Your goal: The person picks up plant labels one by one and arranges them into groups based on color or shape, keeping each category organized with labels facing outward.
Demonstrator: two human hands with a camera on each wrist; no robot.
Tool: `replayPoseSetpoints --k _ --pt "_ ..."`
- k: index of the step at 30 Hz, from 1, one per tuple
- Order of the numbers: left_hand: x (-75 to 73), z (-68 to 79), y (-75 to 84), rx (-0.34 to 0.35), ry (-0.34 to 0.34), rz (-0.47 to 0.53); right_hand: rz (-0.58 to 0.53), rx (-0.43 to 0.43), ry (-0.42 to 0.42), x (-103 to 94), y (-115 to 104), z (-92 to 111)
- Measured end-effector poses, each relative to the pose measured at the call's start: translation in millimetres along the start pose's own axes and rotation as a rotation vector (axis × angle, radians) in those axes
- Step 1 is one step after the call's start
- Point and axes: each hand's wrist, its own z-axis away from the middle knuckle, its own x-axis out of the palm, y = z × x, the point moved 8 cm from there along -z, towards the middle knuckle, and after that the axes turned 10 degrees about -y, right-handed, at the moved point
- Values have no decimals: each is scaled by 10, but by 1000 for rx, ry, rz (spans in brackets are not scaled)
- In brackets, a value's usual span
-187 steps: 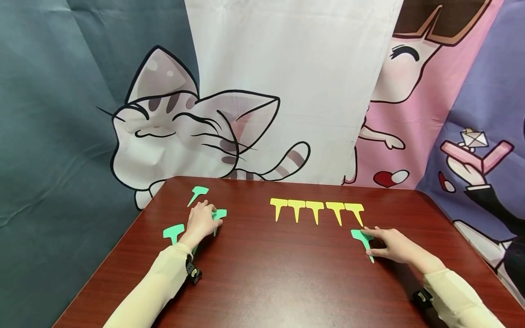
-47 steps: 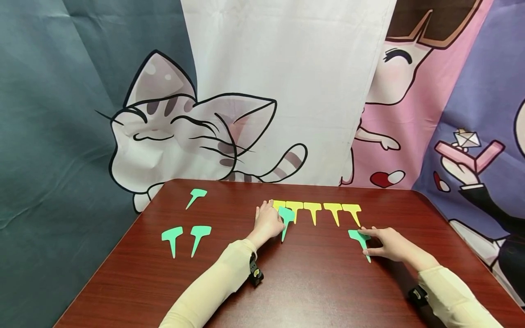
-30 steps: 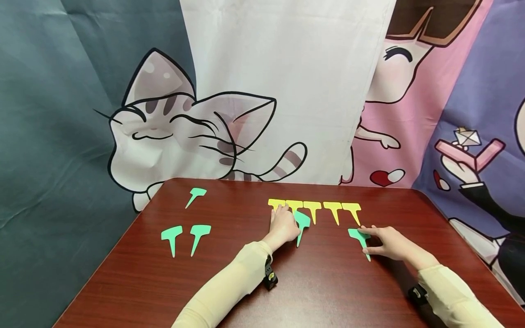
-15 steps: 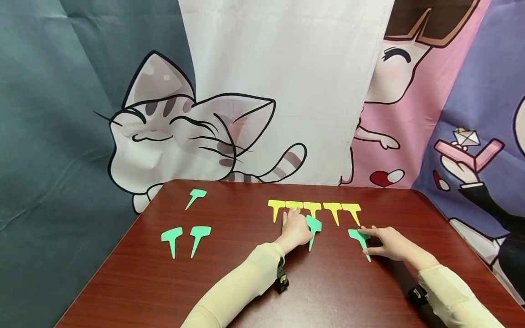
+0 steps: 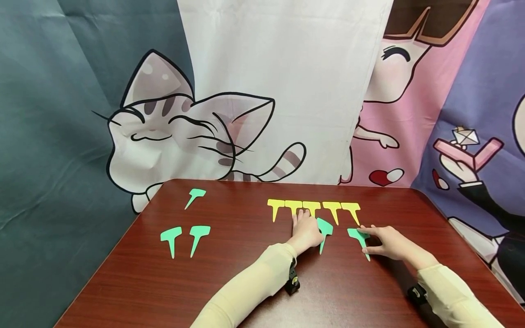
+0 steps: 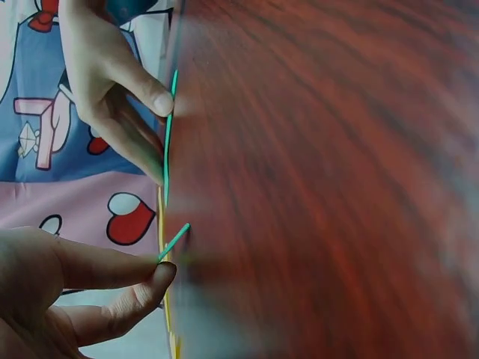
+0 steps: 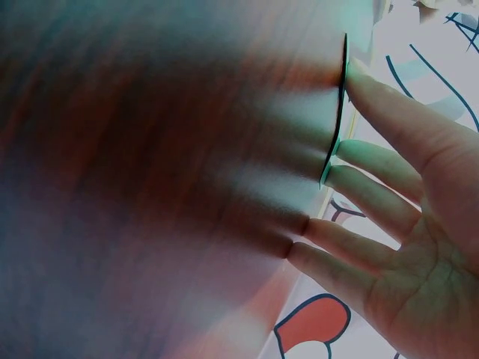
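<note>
My left hand [image 5: 306,232] pinches a green T-shaped plant label [image 5: 325,228] between thumb and finger. In the left wrist view that label [image 6: 175,241] is edge-on and tilted, its near end at the fingertips. My right hand [image 5: 389,242] rests its fingertips on another green plant label [image 5: 357,234] lying flat on the table. In the right wrist view its fingers are extended, the thumb on one end of this label [image 7: 338,112] and two fingertips on the other. Just behind the hands lies a row of yellow plant labels [image 5: 332,207], partly covered by the left hand.
Three more green plant labels lie at the left: one at the back [image 5: 198,193], and two nearer, a left one [image 5: 171,234] and a right one [image 5: 200,232]. The brown table [image 5: 184,291] ends against a printed cloth backdrop [image 5: 295,68].
My left hand has taken a green plant label from the group at the left and carried it rightward along the yellow row, close to the right hand. The right hand has stayed on its label.
</note>
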Motion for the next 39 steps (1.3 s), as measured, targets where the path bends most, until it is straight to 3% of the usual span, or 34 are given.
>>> replayPoseSetpoints --k 15,39 --pt "106 4 209 -21 -21 18 10 -16 6 10 14 8" --pt "206 -41 333 -57 4 54 9 -10 8 -10 -11 -9"
